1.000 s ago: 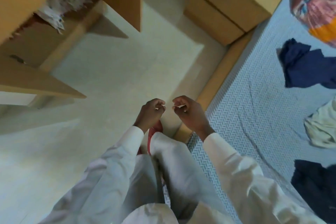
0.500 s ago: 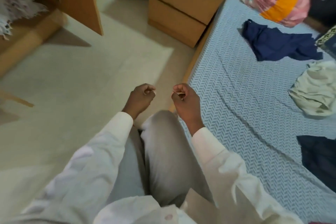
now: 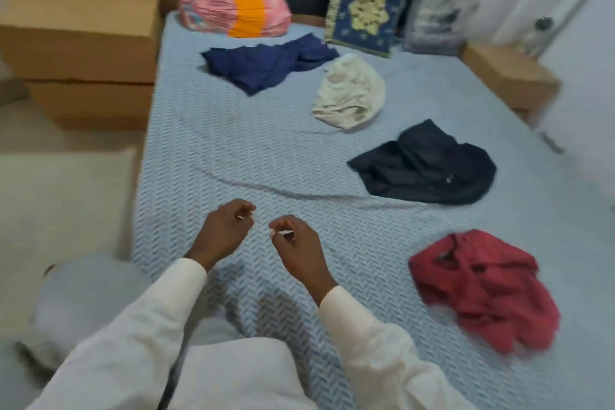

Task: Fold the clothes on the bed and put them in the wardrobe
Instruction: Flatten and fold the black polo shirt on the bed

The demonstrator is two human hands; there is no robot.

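Several crumpled clothes lie on the blue patterned bed (image 3: 233, 156): a red garment (image 3: 482, 286) at the near right, a black one (image 3: 429, 166) beyond it, a cream one (image 3: 352, 93) further back and a navy one (image 3: 266, 65) near the pillows. My left hand (image 3: 224, 231) and my right hand (image 3: 294, 245) hover side by side above the near part of the sheet. Their fingers are loosely curled and hold nothing. Both hands are apart from every garment; the red one is nearest, to the right of my right hand.
A pink and orange bundle (image 3: 236, 8), a blue embroidered cushion (image 3: 366, 8) and a grey cushion (image 3: 439, 17) lean at the headboard. Wooden bedside units stand at the left (image 3: 80, 53) and the right (image 3: 509, 76). Pale floor (image 3: 63, 203) runs along the bed's left side.
My view has swung from the floor and the wardrobe to the bed, so all the clothes show. My hands now hover over the sheet, and their fingers have loosened.
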